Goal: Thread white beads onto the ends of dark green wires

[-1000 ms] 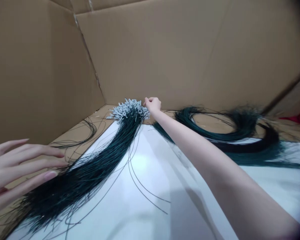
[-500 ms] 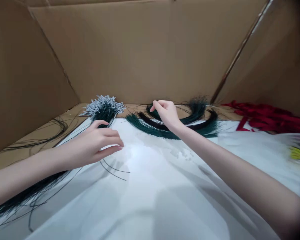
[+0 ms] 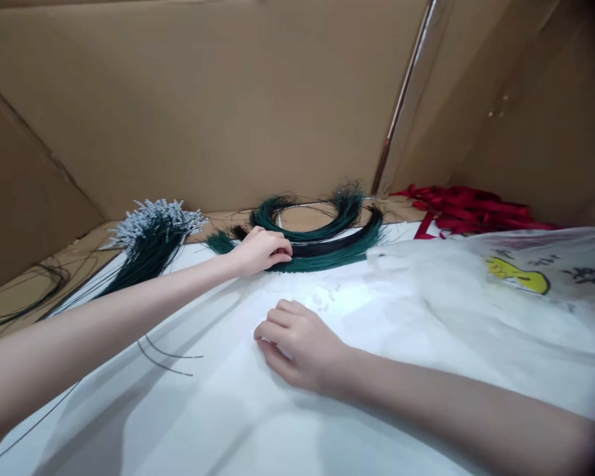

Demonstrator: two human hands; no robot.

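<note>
My left hand point(image 3: 265, 251) reaches over the curved bundles of wire at the back, its fingers curled together against the dark strands. Whatever they pinch is hidden. Under and beside it lie a dark green wire bundle point(image 3: 327, 262) and a black wire bundle point(image 3: 334, 246), with another green wire coil point(image 3: 310, 234) behind. My right hand point(image 3: 300, 344) is nearer to me, low over the white sheet point(image 3: 218, 410), fingers bent in toward the thumb. I cannot make out anything in it. Small white pieces point(image 3: 322, 297) are scattered just beyond it.
At left lies a bunch of green wires with pale blue-grey beaded tips point(image 3: 156, 228). Red ribbon point(image 3: 466, 208) is heaped at the back right, before a clear plastic bag point(image 3: 565, 264) with a yellow print. Cardboard walls point(image 3: 228, 106) enclose the back and sides.
My left hand has gone from beside the beaded bunch to the curved wire bundles. My right hand has left those bundles and come back toward me. The view has turned right.
</note>
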